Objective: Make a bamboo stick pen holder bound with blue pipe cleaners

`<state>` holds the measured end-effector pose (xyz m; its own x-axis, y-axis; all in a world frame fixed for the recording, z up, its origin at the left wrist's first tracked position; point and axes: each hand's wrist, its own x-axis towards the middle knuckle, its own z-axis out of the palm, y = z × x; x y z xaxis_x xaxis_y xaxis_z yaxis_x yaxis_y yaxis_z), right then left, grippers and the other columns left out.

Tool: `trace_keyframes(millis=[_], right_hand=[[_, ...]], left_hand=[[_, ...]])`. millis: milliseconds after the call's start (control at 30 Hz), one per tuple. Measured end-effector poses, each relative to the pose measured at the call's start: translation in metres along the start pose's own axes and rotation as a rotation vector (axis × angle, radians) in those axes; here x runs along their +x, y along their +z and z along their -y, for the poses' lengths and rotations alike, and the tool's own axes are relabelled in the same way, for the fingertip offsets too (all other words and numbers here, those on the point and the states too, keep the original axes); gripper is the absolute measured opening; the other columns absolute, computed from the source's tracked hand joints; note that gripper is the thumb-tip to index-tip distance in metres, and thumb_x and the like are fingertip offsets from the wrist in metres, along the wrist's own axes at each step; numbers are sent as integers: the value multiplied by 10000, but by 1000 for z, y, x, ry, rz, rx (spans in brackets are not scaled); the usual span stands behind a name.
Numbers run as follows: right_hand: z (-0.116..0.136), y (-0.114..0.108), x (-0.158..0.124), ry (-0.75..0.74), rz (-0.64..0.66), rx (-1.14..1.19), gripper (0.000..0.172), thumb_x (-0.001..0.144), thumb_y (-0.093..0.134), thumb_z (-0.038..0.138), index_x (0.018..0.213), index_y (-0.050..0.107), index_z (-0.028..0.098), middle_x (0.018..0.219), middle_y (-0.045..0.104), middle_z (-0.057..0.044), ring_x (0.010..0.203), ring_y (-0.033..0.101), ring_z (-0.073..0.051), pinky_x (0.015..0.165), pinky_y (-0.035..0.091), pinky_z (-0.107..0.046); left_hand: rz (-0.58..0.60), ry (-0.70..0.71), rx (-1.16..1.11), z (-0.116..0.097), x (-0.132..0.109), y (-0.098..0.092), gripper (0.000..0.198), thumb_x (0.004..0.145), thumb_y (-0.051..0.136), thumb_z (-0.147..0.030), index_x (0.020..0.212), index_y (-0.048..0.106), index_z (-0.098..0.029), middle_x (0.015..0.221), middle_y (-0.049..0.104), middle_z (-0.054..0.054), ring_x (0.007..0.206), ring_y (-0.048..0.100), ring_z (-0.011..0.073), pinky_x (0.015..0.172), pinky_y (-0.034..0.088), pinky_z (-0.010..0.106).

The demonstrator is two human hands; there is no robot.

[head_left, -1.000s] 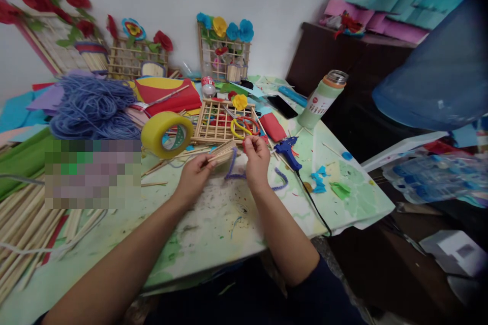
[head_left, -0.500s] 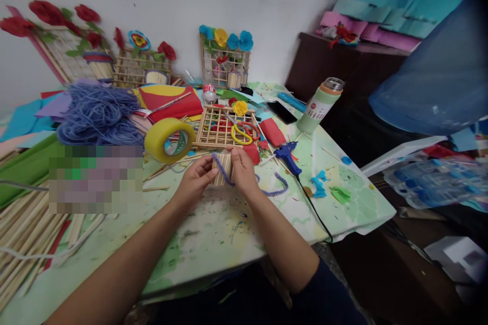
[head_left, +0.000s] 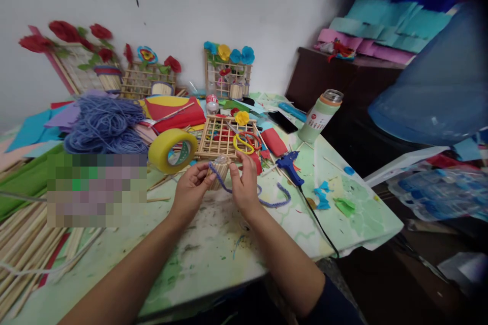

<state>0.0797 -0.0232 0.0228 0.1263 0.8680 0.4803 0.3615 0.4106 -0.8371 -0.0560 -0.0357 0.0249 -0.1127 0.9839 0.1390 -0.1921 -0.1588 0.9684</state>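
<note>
A small cup faced with upright bamboo sticks [head_left: 218,179] is in my left hand [head_left: 191,186], tilted, with clear plastic showing at its top. The left fingers and thumb pinch its left side, together with the end of a blue-purple braided cord [head_left: 218,174]. That cord slants down across the sticks and passes behind my right hand [head_left: 246,185]. Its free end curls on the table. My right hand is close against the cup's right side, thumb and index finger apart; whether it touches the cup is hard to see.
Beyond the hands lies a stick lattice [head_left: 217,137] with scissors [head_left: 246,143] on it. Yellow tape [head_left: 157,152] and blue yarn [head_left: 102,124] are left. A blue glue gun [head_left: 290,166], its black cable and a green bottle [head_left: 319,118] are right. Loose sticks [head_left: 28,249] cover the left front.
The cup has tipped so its top now shows. My right thumb and fingers have come away from its face to the right. The view has shifted upward slightly.
</note>
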Motion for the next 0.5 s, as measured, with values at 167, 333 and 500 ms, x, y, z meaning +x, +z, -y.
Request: trace_keyframes(millis=[167, 333, 500], right_hand=[[14, -4, -6, -239, 22, -82, 225, 854, 523, 334, 1016, 535, 178, 1015, 567, -103, 996, 490, -234, 898, 399, -400], [17, 5, -14, -266, 102, -137, 111, 809, 539, 250, 897, 531, 183, 909, 553, -81, 888, 476, -218, 805, 417, -365], [15, 2, -12, -323, 178, -55, 70, 838, 520, 249, 812, 559, 197, 806, 576, -49, 809, 515, -196, 735, 422, -324]], left_hand=[[-48, -11, -79, 1, 2, 0, 415, 668, 770, -287, 1029, 604, -170, 903, 715, 42, 832, 653, 154, 764, 492, 258], [-108, -78, -328, -4, 3, 3, 387, 623, 800, -225, 970, 632, -193, 881, 703, -9, 780, 646, 97, 712, 492, 176], [-46, -93, -511, -7, 7, -1, 334, 628, 810, -203, 923, 653, -212, 882, 700, -41, 767, 636, 64, 716, 500, 136]])
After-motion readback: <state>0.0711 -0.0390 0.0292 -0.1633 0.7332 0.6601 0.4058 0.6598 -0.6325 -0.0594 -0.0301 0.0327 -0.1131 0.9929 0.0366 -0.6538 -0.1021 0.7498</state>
